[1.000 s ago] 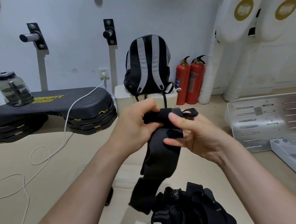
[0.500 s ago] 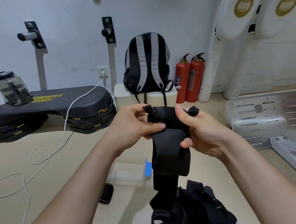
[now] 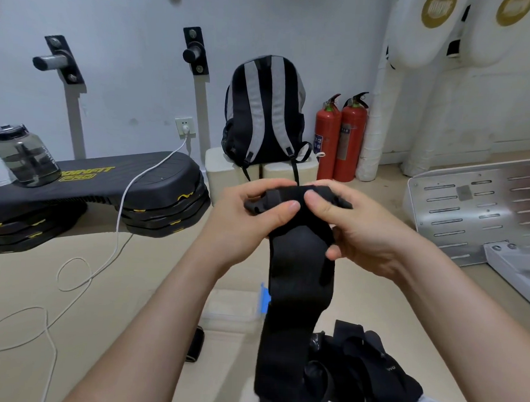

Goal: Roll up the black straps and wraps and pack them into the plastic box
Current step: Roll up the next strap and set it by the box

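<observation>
A wide black wrap (image 3: pixel 295 294) hangs from both my hands in mid-air, its top end rolled into a small coil. My left hand (image 3: pixel 244 218) grips the coil's left end, thumb on top. My right hand (image 3: pixel 357 224) pinches the coil's right side, thumb pressing the roll. The wrap's tail drops to a heap of black straps (image 3: pixel 362 372) at the bottom right. The clear plastic box (image 3: pixel 233 306) with a blue clip lies on the floor behind the wrap, partly hidden. One small rolled black strap (image 3: pixel 195 344) lies left of the box.
A black stepper platform (image 3: pixel 105 186) with a water jug (image 3: pixel 23 157) stands at the left. A white cable (image 3: pixel 79 271) loops over the floor. A backpack (image 3: pixel 263 114) and two red fire extinguishers (image 3: pixel 340 137) stand at the wall. A metal plate (image 3: pixel 478 206) lies at the right.
The coil at the wrap's top has grown as both hands turned it. The hanging tail straightened and now reaches down to the heap. The plastic box came into view behind it.
</observation>
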### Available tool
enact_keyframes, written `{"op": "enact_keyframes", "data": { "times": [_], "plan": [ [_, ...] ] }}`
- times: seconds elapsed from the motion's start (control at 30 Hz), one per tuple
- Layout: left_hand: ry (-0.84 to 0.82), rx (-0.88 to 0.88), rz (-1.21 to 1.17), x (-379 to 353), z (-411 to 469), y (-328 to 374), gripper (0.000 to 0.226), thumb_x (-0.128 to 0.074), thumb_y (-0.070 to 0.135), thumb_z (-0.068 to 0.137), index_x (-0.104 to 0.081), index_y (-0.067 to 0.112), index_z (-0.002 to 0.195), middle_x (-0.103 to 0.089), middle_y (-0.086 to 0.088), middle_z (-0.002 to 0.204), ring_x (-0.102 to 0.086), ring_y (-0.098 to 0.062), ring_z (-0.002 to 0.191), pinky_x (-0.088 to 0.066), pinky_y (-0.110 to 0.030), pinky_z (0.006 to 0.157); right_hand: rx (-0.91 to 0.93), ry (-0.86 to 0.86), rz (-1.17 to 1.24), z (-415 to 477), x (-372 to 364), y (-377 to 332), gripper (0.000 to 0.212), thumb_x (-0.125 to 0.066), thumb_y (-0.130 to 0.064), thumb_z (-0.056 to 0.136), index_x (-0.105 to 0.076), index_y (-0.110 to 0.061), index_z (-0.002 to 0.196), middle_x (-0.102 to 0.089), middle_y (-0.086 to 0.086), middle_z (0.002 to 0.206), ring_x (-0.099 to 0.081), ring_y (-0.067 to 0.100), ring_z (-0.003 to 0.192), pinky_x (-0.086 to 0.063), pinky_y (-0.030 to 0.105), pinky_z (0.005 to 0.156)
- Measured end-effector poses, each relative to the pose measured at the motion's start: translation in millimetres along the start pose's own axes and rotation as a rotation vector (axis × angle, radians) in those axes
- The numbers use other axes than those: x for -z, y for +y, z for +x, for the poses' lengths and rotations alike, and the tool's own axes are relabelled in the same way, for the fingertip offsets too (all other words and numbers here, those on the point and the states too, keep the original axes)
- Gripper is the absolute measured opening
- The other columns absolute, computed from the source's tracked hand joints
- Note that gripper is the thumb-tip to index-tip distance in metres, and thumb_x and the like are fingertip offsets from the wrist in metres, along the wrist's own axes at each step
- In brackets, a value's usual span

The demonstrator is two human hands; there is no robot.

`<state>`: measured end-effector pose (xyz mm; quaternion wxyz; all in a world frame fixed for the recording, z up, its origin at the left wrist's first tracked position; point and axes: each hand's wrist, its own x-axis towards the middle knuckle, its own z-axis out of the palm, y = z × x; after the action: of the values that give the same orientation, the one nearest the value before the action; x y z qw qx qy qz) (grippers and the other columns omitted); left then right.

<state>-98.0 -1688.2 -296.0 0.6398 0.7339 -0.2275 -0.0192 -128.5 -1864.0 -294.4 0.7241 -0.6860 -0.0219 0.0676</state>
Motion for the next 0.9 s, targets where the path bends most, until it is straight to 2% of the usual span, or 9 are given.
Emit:
{"op": "enact_keyframes", "data": {
  "times": [0.1,0.2,0.33,0.43,0.5,0.6,0.73,0.8,0.9],
  "plan": [
    [-0.007,-0.096,0.093,2.7,1.8,-4.2,0.035,-0.075,0.000,0.082,-0.072,0.027,0.104,-0.074,0.007,0.093,-0.069,-0.005,0.088,-0.055,-0.020,0.078,-0.072,-0.043,0.100,-0.7,4.2,-4.7,0.028,-0.059,-0.034,0.094,-0.069,-0.014,0.111,-0.068,-0.003,0.079,-0.068,0.012,0.068,-0.055,0.021,0.046],
    [-0.005,-0.207,0.256,-0.4,1.6,-7.8,0.039,-0.076,0.007,0.079,-0.071,0.031,0.109,-0.073,0.004,0.103,-0.067,-0.007,0.100,-0.054,-0.023,0.087,-0.108,-0.056,0.161,-1.9,4.2,-6.1,0.020,-0.061,-0.025,0.094,-0.071,-0.013,0.106,-0.069,-0.001,0.076,-0.069,0.010,0.070,-0.055,0.020,0.047],
    [0.020,-0.338,0.393,-1.7,2.8,-10.6,0.042,-0.076,0.009,0.079,-0.069,0.029,0.116,-0.069,0.000,0.107,-0.064,-0.009,0.102,-0.050,-0.020,0.089,-0.066,0.012,0.212,-0.9,5.2,-5.4,0.019,-0.063,-0.014,0.091,-0.071,-0.010,0.108,-0.068,0.007,0.094,-0.072,0.013,0.076,-0.056,0.021,0.051],
    [-0.036,-0.141,0.231,-7.3,0.3,-3.4,0.036,-0.074,0.016,0.086,-0.067,0.029,0.118,-0.070,0.001,0.107,-0.066,-0.005,0.093,-0.053,-0.018,0.080,0.001,0.080,0.194,-2.9,6.4,-4.2,0.017,-0.062,-0.004,0.092,-0.072,-0.014,0.100,-0.066,0.009,0.098,-0.073,0.016,0.075,-0.058,0.023,0.055],
    [-0.042,0.006,0.118,-8.7,0.1,-0.3,0.030,-0.070,0.030,0.086,-0.068,0.029,0.116,-0.072,0.002,0.102,-0.069,-0.011,0.093,-0.058,-0.024,0.078,0.058,0.080,0.102,-4.4,5.8,-3.0,0.020,-0.062,-0.003,0.092,-0.072,-0.015,0.104,-0.065,0.011,0.102,-0.074,0.020,0.083,-0.058,0.024,0.059],
    [0.031,0.020,0.081,-6.1,2.8,0.1,0.020,-0.072,0.023,0.087,-0.073,0.024,0.107,-0.074,0.002,0.093,-0.071,-0.016,0.092,-0.061,-0.032,0.076,0.113,0.074,0.007,-3.5,3.8,-2.1,0.021,-0.067,-0.012,0.089,-0.070,-0.016,0.110,-0.065,0.015,0.109,-0.073,0.022,0.094,-0.057,0.026,0.063],
    [0.175,-0.031,0.036,-10.7,3.6,-1.6,0.025,-0.078,0.009,0.081,-0.075,0.026,0.099,-0.075,0.002,0.089,-0.072,-0.017,0.086,-0.060,-0.032,0.078,-0.016,0.042,0.169,-1.4,3.8,-4.3,0.039,-0.066,-0.040,0.082,-0.071,-0.013,0.109,-0.073,0.009,0.105,-0.073,0.017,0.095,-0.059,0.026,0.067],
    [0.230,-0.037,0.028,-13.8,3.0,-3.1,0.027,-0.079,0.007,0.079,-0.075,0.027,0.097,-0.076,0.005,0.087,-0.072,-0.014,0.082,-0.059,-0.030,0.076,-0.084,0.023,0.239,-0.9,5.2,-4.2,0.044,-0.062,-0.044,0.083,-0.072,-0.011,0.109,-0.075,0.009,0.104,-0.073,0.018,0.098,-0.060,0.029,0.071],
    [0.294,-0.066,0.065,-14.6,3.2,-6.4,0.029,-0.081,0.011,0.076,-0.075,0.031,0.096,-0.076,0.007,0.087,-0.073,-0.015,0.084,-0.060,-0.037,0.081,-0.124,-0.003,0.284,-1.3,5.5,-3.8,0.046,-0.061,-0.044,0.084,-0.071,-0.010,0.112,-0.075,0.010,0.107,-0.072,0.019,0.101,-0.062,0.035,0.076]
  ]
}}
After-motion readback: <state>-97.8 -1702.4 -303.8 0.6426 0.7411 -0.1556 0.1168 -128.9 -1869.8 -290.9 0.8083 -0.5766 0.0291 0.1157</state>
